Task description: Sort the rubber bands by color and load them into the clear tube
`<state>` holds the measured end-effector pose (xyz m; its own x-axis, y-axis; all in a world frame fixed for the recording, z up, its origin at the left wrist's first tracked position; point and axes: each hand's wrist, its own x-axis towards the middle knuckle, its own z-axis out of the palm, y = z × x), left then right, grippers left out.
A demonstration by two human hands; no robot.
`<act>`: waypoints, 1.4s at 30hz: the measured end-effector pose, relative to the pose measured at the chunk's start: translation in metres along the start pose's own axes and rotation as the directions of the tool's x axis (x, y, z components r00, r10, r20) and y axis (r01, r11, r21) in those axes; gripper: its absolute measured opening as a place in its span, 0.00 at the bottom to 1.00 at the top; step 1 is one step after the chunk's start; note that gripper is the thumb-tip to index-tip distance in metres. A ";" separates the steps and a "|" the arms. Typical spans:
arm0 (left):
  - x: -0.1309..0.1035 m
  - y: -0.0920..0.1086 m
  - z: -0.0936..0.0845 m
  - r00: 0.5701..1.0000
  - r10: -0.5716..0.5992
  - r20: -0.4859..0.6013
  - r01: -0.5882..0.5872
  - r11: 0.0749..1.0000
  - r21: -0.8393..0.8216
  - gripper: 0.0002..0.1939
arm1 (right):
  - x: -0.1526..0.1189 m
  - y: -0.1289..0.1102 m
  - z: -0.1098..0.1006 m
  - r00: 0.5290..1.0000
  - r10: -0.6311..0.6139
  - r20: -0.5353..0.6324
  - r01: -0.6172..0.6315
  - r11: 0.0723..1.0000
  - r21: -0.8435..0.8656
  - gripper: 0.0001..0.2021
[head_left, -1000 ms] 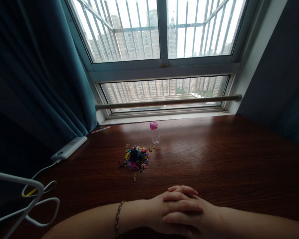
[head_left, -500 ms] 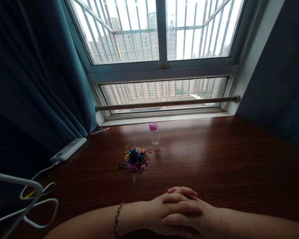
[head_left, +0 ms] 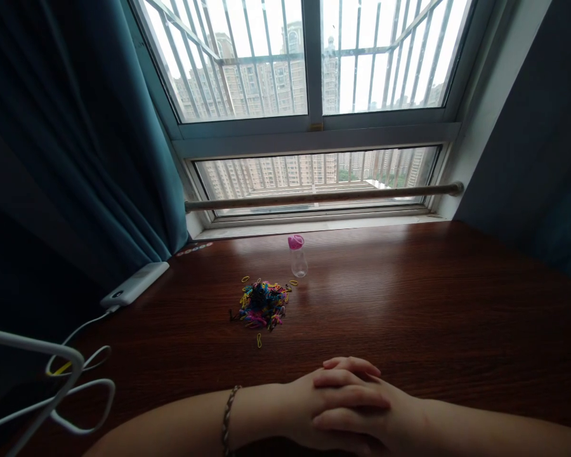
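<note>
My left hand [head_left: 304,403], with a braided bracelet [head_left: 226,419] on its wrist, rests on the dark wooden surface near the bottom edge. My right hand [head_left: 394,406] meets it from the right, and the fingers of both are interlaced and closed together. No object shows between them. Beyond the hands and to the left lies a heap of small colourful rubber bands [head_left: 264,306], with a few loose ones around it. Just behind the heap stands a small clear bottle [head_left: 299,261] with a pink cap [head_left: 295,241].
A white power strip or box [head_left: 136,284] with a cable lies at the left, by a blue curtain [head_left: 137,158]. White tubing [head_left: 33,341] bends in at the lower left. Behind the wooden surface [head_left: 409,304] is a window with a metal rail [head_left: 323,198].
The whole view has shifted very slightly, so things appear a little further right. The hands stay clasped, and the bands and bottle have not moved.
</note>
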<state>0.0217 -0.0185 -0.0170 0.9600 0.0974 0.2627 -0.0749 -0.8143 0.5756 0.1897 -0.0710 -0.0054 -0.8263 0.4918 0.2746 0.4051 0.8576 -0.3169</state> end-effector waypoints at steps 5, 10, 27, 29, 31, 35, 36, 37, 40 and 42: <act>-0.002 -0.003 0.001 1.000 0.004 0.010 -0.005 0.999 0.034 0.28 | 0.001 -0.001 -0.002 1.000 0.004 0.020 -0.004 1.000 -0.003 0.18; -0.003 -0.003 0.003 1.000 -0.009 -0.001 0.009 0.998 0.058 0.26 | -0.002 0.002 0.004 1.000 0.012 -0.008 -0.012 1.000 0.009 0.20; -0.007 -0.007 0.009 0.998 -0.067 -0.003 0.067 0.996 0.063 0.28 | -0.005 0.004 0.011 0.999 0.030 0.014 -0.031 0.999 0.034 0.22; -0.008 -0.008 0.010 0.996 -0.088 0.018 0.087 0.994 0.073 0.28 | -0.006 0.005 0.011 1.000 0.021 0.003 -0.021 0.999 0.037 0.21; -0.008 -0.007 0.010 0.993 -0.112 0.033 0.109 0.990 0.085 0.28 | -0.006 0.005 0.010 1.000 0.013 0.002 -0.013 0.999 0.040 0.21; -0.007 -0.007 0.009 0.993 -0.113 0.025 0.110 0.990 0.086 0.27 | -0.005 0.004 0.008 1.000 0.019 0.006 -0.019 0.999 0.037 0.21; -0.007 -0.007 0.009 0.994 -0.110 0.024 0.107 0.990 0.086 0.27 | -0.004 0.004 0.007 1.000 0.022 0.010 -0.023 0.999 0.035 0.21; -0.006 -0.007 0.009 0.994 -0.108 0.023 0.105 0.991 0.087 0.27 | -0.003 0.003 0.007 1.000 0.023 0.017 -0.024 0.999 0.033 0.21; -0.006 -0.006 0.009 0.996 -0.089 0.012 0.088 0.992 0.088 0.27 | -0.002 0.002 0.005 1.000 0.014 0.026 -0.014 1.000 0.028 0.20; -0.006 -0.004 0.007 0.998 -0.067 0.005 0.067 0.995 0.074 0.27 | -0.002 0.003 0.006 1.000 0.008 0.012 -0.008 1.000 0.030 0.21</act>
<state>0.0186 -0.0196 -0.0267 0.9642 0.1488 0.2193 0.0094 -0.8462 0.5327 0.1904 -0.0708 -0.0121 -0.8279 0.4963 0.2611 0.3998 0.8489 -0.3458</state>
